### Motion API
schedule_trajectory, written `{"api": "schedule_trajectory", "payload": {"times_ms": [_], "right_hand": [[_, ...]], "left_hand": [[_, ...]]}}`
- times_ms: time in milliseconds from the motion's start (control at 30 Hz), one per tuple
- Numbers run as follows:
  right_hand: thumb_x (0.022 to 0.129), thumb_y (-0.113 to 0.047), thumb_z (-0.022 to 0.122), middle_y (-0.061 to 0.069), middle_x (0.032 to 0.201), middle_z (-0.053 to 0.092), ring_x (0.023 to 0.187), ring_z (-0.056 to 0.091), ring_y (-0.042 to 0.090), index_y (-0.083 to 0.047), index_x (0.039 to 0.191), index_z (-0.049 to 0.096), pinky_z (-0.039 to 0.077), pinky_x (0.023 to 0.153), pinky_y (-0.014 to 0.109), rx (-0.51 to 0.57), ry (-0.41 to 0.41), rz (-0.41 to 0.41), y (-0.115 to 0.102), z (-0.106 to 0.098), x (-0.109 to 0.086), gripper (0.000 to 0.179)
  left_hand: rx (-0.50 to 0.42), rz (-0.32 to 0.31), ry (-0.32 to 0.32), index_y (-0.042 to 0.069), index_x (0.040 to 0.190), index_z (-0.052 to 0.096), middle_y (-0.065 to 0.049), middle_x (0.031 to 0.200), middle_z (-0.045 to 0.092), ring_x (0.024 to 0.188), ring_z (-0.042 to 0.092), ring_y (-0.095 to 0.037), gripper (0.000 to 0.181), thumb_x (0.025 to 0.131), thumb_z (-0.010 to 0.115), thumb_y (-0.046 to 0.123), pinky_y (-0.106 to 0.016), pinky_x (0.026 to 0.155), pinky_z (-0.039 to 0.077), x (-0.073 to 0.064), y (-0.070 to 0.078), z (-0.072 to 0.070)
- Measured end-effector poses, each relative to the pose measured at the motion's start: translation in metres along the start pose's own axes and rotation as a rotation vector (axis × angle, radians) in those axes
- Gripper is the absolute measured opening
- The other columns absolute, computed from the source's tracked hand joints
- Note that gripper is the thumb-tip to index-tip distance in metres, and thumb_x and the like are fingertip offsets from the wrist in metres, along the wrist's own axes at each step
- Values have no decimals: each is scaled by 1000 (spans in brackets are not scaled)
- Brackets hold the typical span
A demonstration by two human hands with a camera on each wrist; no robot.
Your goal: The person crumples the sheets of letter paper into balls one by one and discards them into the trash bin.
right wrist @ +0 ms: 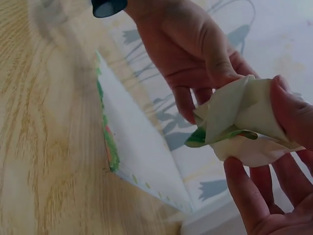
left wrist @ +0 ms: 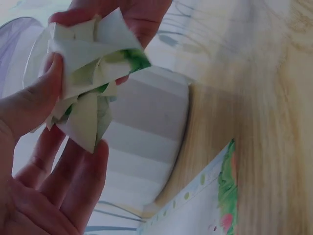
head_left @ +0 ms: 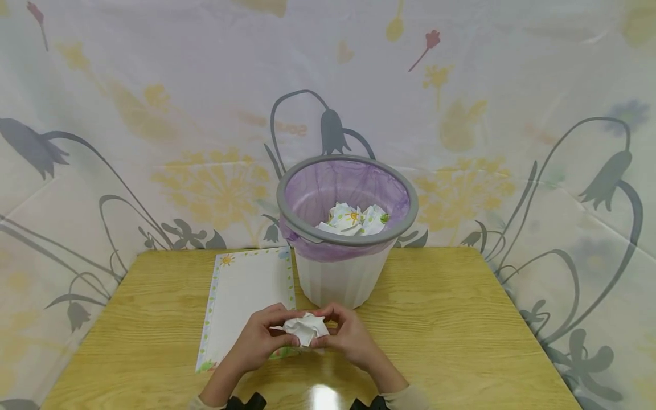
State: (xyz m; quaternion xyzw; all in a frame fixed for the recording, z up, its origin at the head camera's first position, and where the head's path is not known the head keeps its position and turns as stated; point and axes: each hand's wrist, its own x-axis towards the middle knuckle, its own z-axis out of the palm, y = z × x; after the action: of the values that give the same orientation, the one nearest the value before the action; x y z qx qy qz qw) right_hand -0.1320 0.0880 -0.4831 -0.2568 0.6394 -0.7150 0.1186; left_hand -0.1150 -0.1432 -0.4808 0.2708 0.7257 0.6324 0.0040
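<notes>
Together, left hand and right hand pinch crumpled paper; only the head view shows binned wads.

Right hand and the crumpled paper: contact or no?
Touching. The right wrist view shows the right hand holding the crumpled paper, thumb and index fingertip against it.

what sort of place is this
Probably an indoor tabletop corner arranged for a simple activity, though the room beyond isn't shown. The wood-look table stands against a flower-printed backdrop, and on it is a purple-lined bin with crumpled papers inside.
</notes>
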Motion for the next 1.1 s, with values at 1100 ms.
{"api": "schedule_trajectory", "payload": {"times_ms": [1100], "right_hand": [[97,-7,65,3,104,66,88,67,14,1,126,62,56,75,27,339,178,166,8,11,4,31]], "left_hand": [[669,520,90,5,143,53,-20,156,34,100,61,-21,82,69,88,-2,-16,73,51,2,-11,18]]}}
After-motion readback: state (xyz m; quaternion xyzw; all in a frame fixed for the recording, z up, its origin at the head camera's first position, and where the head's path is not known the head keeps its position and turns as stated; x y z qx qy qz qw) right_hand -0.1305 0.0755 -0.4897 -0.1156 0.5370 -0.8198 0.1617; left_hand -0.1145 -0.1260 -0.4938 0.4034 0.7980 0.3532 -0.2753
